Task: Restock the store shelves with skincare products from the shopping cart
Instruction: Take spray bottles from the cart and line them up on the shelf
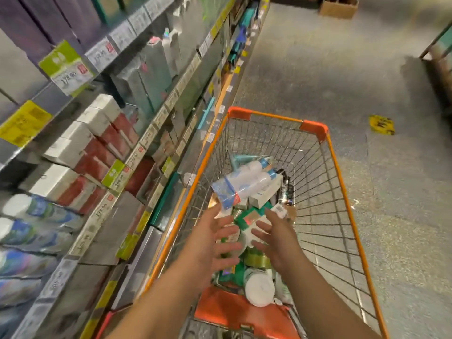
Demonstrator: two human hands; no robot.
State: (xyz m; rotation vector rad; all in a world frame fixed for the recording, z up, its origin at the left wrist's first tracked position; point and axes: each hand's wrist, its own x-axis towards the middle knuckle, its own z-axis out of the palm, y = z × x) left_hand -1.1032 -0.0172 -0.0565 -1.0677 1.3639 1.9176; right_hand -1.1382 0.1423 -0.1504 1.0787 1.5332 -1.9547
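Speckled grey floor point(318, 77) running down the aisle. A yellow floor sticker point(381, 124) lying flat, well to the right — print too blurred to read. A brown cardboard box point(338, 7) standing far off at the aisle's end. At the right edge, part of a wooden frame point(437, 52) — cut off by the picture, kind unclear.
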